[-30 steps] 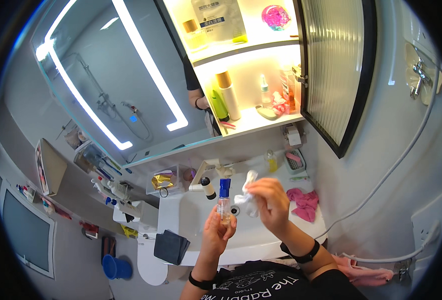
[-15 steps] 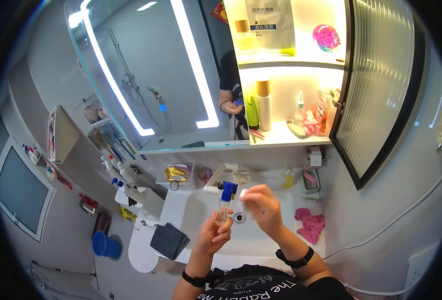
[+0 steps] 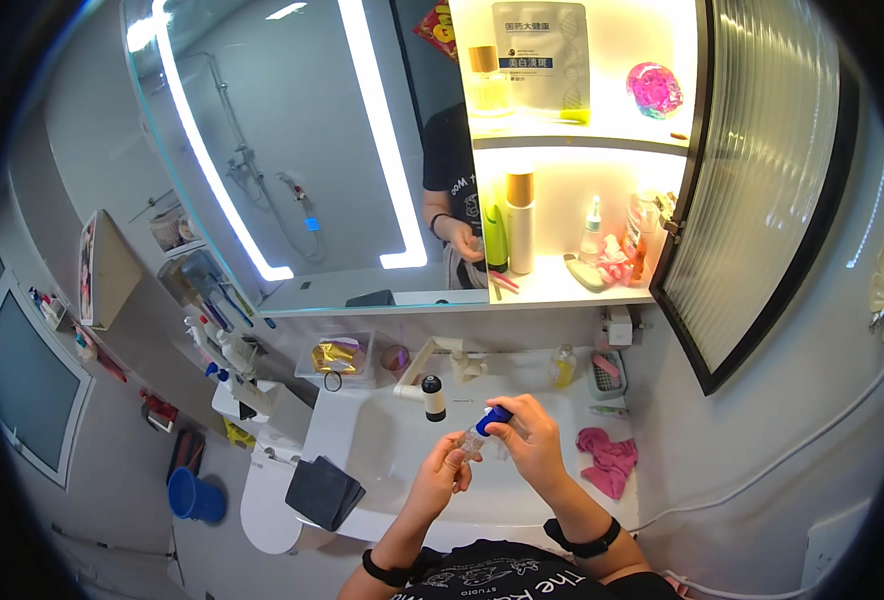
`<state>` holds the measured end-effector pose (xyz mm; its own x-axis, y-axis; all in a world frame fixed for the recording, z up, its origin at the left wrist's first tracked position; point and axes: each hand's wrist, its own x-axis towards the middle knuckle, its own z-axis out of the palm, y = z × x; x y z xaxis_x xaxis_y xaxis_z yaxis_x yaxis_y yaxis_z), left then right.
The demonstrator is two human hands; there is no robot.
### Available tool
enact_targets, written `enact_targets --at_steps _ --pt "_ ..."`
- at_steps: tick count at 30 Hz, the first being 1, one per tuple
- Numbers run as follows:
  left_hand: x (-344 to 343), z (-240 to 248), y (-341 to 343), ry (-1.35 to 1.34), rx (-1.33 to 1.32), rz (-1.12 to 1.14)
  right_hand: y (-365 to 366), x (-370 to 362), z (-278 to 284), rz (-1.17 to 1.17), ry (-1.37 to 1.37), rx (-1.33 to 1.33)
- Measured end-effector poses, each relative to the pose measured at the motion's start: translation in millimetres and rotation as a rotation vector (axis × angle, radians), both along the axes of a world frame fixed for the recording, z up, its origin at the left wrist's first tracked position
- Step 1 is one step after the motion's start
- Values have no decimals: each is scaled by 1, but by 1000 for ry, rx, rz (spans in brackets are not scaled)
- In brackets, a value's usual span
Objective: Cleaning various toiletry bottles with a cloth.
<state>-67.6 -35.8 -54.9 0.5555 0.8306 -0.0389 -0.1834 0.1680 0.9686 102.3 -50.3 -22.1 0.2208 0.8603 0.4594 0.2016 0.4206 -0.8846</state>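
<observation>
Over the white washbasin (image 3: 377, 455), my left hand (image 3: 436, 480) is closed around a small clear bottle (image 3: 472, 444), which tilts up to the right. On its upper end sits a blue top (image 3: 493, 418). My right hand (image 3: 530, 445) pinches that top between thumb and fingers. Beyond the bottle, a pull-out faucet (image 3: 434, 398) with a black-and-white spout reaches over the basin. Whether the right hand also holds something small and white cannot be made out.
Above the basin are a lit mirror (image 3: 292, 150) and an open cabinet whose ribbed glass door (image 3: 762, 190) swings out at right. A pink cloth (image 3: 608, 462), soap bottle (image 3: 563, 366) and soap dish (image 3: 608, 374) lie along the basin's right. Dark cloth (image 3: 324, 492) hangs at left.
My right hand, which held a small white piece beside the bottle, now grips the blue top. The bottle has tipped from upright toward the right and come lower, uncovering the faucet spout.
</observation>
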Motion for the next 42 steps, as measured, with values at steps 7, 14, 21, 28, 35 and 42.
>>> enact_targets --at_steps 7,14,21,28,35,42 --pt "7 -4 2 41 110 123 -15 3 -2 81 118 -351" --pt "20 9 8 45 165 53 -19 -1 -5 -33 -11 -168" --pt "4 -5 18 52 54 17 56 55 61 -561 -219 184" --pt "0 3 20 184 -13 -142 167 104 53 -832 -487 -115" --pt "1 -10 25 174 -48 -96 190 95 42 -944 -589 -221" --pt "6 -15 19 191 -60 -100 149 108 26 -1039 -779 -92"
